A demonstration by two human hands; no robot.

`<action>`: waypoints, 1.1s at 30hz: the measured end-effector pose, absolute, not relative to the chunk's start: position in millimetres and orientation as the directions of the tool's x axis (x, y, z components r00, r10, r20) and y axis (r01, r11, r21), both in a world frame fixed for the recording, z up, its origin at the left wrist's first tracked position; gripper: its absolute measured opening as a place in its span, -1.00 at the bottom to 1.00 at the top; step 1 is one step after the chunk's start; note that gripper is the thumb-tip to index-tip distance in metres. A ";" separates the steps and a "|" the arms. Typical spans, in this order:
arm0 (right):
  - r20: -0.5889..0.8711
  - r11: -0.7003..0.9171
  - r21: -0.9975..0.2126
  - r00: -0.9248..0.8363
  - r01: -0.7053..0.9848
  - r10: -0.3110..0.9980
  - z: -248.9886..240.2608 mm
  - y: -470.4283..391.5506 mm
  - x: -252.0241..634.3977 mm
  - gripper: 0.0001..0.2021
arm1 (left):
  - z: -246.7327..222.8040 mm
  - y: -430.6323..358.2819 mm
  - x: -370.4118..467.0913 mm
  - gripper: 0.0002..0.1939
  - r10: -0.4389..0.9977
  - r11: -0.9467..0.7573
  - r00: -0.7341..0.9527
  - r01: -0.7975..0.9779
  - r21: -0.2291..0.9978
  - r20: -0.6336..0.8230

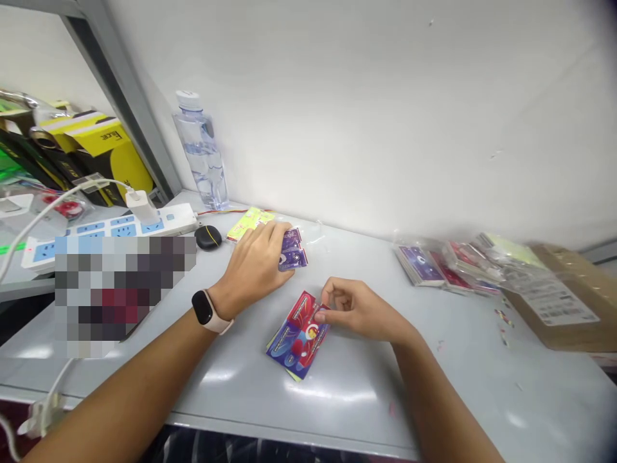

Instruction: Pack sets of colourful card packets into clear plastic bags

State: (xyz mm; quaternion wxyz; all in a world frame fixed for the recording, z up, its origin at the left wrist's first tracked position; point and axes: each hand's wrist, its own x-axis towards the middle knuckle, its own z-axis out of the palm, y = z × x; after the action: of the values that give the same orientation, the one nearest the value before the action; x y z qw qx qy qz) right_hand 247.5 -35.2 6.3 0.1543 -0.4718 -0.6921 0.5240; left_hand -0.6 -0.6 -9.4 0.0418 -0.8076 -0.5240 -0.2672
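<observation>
My left hand point(260, 260), with a watch on its wrist, is curled over small purple printed cards point(292, 249) near the back of the table. Right behind it lie yellow-green cards point(250, 222). My right hand point(357, 308) pinches the upper right edge of a red and blue printed card point(301, 334) between thumb and forefinger. That card lies aslant near the table's front, and yellow-green edges show under it.
A water bottle point(201, 157) stands against the wall. A black round case point(209, 237) and a power strip point(110, 228) are at the left. Bagged card stacks point(421, 265) and a cardboard box point(563, 308) lie at the right of the grey table point(231, 399).
</observation>
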 end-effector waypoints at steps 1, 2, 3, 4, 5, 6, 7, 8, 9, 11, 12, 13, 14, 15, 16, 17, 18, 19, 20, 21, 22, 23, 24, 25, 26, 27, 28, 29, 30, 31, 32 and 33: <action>-0.289 -0.056 -0.910 -0.530 0.411 0.797 7.9 -35.8 248.4 -0.63 | -8.7 -0.9 -0.6 -0.45 0.824 -0.450 0.311 0.867 0.214 0.474; -0.275 -0.098 -0.939 -0.549 0.330 0.789 8.8 -36.0 249.2 -0.61 | -7.9 -1.2 -0.6 -0.44 0.826 -0.450 0.312 0.867 0.216 0.470; -0.240 -0.114 -0.961 -0.553 0.253 0.798 8.9 -35.9 249.8 -0.61 | -7.0 -1.5 -0.7 -0.43 0.830 -0.446 0.310 0.868 0.218 0.463; -0.178 -0.094 -0.979 -0.533 0.180 0.827 8.3 -35.3 250.1 -0.61 | -6.3 -1.8 -0.9 -0.43 0.836 -0.443 0.311 0.869 0.221 0.452; -0.088 -0.040 -0.993 -0.480 0.109 0.873 7.0 -34.3 250.2 -0.61 | -5.7 -2.0 -1.2 -0.43 0.841 -0.442 0.313 0.869 0.225 0.441; 0.020 0.041 -0.998 -0.398 0.045 0.917 5.3 -32.9 249.9 -0.63 | -5.4 -2.2 -1.5 -0.43 0.845 -0.442 0.316 0.867 0.230 0.432; 0.132 0.135 -0.991 -0.291 -0.007 0.948 3.4 -31.4 249.5 -0.64 | -5.4 -2.2 -1.8 -0.44 0.847 -0.444 0.319 0.865 0.234 0.426; 0.233 0.229 -0.973 -0.171 -0.042 0.957 1.6 -29.8 248.7 -0.66 | -5.7 -2.1 -2.0 -0.45 0.847 -0.445 0.322 0.864 0.235 0.422; 0.312 0.309 -0.949 -0.051 -0.055 0.949 0.0 -28.5 247.8 -0.67 | -6.3 -1.9 -2.2 -0.46 0.845 -0.447 0.325 0.864 0.230 0.424; 0.406 0.413 -0.910 0.139 -0.026 0.903 -2.0 -26.8 245.3 -0.68 | -7.9 -1.4 -2.1 -0.46 0.839 -0.448 0.329 0.870 0.208 0.433; 0.430 0.438 -0.899 0.198 0.002 0.881 -2.6 -26.8 243.8 -0.68 | -8.7 -1.2 -1.9 -0.45 0.836 -0.450 0.334 0.872 0.195 0.436; 0.445 0.450 -0.892 0.231 0.033 0.865 -3.1 -27.1 242.3 -0.68 | -9.4 -1.1 -1.7 -0.45 0.833 -0.453 0.339 0.872 0.186 0.438; 0.457 0.456 -0.888 0.239 0.064 0.857 -3.8 -27.8 240.7 -0.68 | -10.0 -1.1 -1.4 -0.45 0.831 -0.454 0.340 0.871 0.185 0.441; 0.468 0.459 -0.883 0.232 0.095 0.853 -4.6 -28.7 239.2 -0.69 | -10.5 -1.3 -1.1 -0.45 0.830 -0.456 0.341 0.870 0.187 0.441; 0.476 0.459 -0.880 0.218 0.125 0.852 -5.6 -29.7 237.7 -0.69 | -10.9 -1.5 -0.8 -0.45 0.829 -0.459 0.342 0.868 0.190 0.442; 0.478 0.455 -0.877 0.206 0.153 0.854 -6.7 -30.7 236.4 -0.69 | -11.3 -1.8 -0.5 -0.45 0.826 -0.463 0.343 0.865 0.193 0.447; 0.476 0.446 -0.877 0.198 0.179 0.857 -7.8 -31.5 235.3 -0.69 | -11.7 -2.1 -0.1 -0.45 0.823 -0.469 0.345 0.861 0.196 0.451; 0.470 0.434 -0.878 0.202 0.200 0.859 -8.7 -32.0 234.3 -0.69 | -12.0 -2.3 0.4 -0.44 0.819 -0.476 0.350 0.857 0.198 0.455; 0.465 0.423 -0.880 0.217 0.215 0.858 -9.2 -32.4 233.7 -0.69 | -12.2 -2.6 0.9 -0.44 0.813 -0.485 0.355 0.852 0.199 0.462; 0.456 0.409 -0.885 0.234 0.222 0.859 -9.4 -32.5 233.3 -0.69 | -12.3 -2.8 1.5 -0.43 0.808 -0.494 0.363 0.847 0.197 0.463; 0.446 0.398 -0.890 0.249 0.221 0.859 -9.1 -32.4 233.0 -0.69 | -12.2 -3.0 2.1 -0.43 0.803 -0.502 0.370 0.843 0.194 0.467; 0.438 0.391 -0.895 0.261 0.215 0.860 -8.7 -32.2 233.0 -0.70 | -12.0 -3.2 2.7 -0.43 0.798 -0.508 0.377 0.840 0.189 0.471; 0.431 0.387 -0.899 0.268 0.205 0.861 -8.1 -31.9 232.9 -0.70 | -11.7 -3.4 3.3 -0.44 0.794 -0.513 0.383 0.838 0.183 0.473; 0.424 0.383 -0.904 0.271 0.193 0.864 -7.7 -31.7 232.7 -0.70 | -11.2 -3.7 3.9 -0.44 0.789 -0.518 0.386 0.837 0.179 0.479; 0.414 0.376 -0.908 0.269 0.181 0.870 -7.7 -31.6 232.3 -0.70 | -10.8 -4.0 4.4 -0.45 0.783 -0.525 0.391 0.833 0.176 0.483; 0.404 0.369 -0.913 0.268 0.174 0.875 -8.1 -31.8 231.6 -0.70 | -10.5 -4.3 4.8 -0.46 0.779 -0.534 0.400 0.827 0.176 0.483; 0.395 0.360 -0.917 0.271 0.171 0.878 -9.1 -32.1 230.6 -0.69 | -10.2 -4.7 5.2 -0.46 0.772 -0.546 0.412 0.819 0.174 0.484; 0.382 0.348 -0.923 0.273 0.167 0.883 -10.5 -32.7 229.3 -0.69 | -10.2 -5.2 5.4 -0.47 0.765 -0.560 0.428 0.811 0.170 0.481; 0.367 0.335 -0.929 0.270 0.160 0.890 -12.3 -33.4 227.7 -0.69 | -10.3 -5.7 5.6 -0.47 0.759 -0.573 0.443 0.803 0.165 0.476; 0.352 0.322 -0.935 0.257 0.151 0.900 -14.3 -34.3 226.1 -0.69 | -10.6 -6.1 5.7 -0.46 0.754 -0.581 0.454 0.798 0.159 0.475; 0.337 0.310 -0.940 0.232 0.144 0.913 -16.2 -35.2 224.5 -0.71 | -11.0 -6.5 5.7 -0.46 0.750 -0.587 0.461 0.795 0.155 0.474; 0.321 0.296 -0.944 0.191 0.145 0.928 -18.0 -36.1 223.0 -0.73 | -11.6 -6.9 5.8 -0.45 0.746 -0.591 0.465 0.792 0.152 0.477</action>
State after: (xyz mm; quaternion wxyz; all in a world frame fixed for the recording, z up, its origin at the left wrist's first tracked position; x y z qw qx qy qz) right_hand 223.0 -36.1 -18.0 0.5936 -0.4932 -0.5439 0.3295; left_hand 5.8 -6.9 -11.6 0.0452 -0.8547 -0.4497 -0.2554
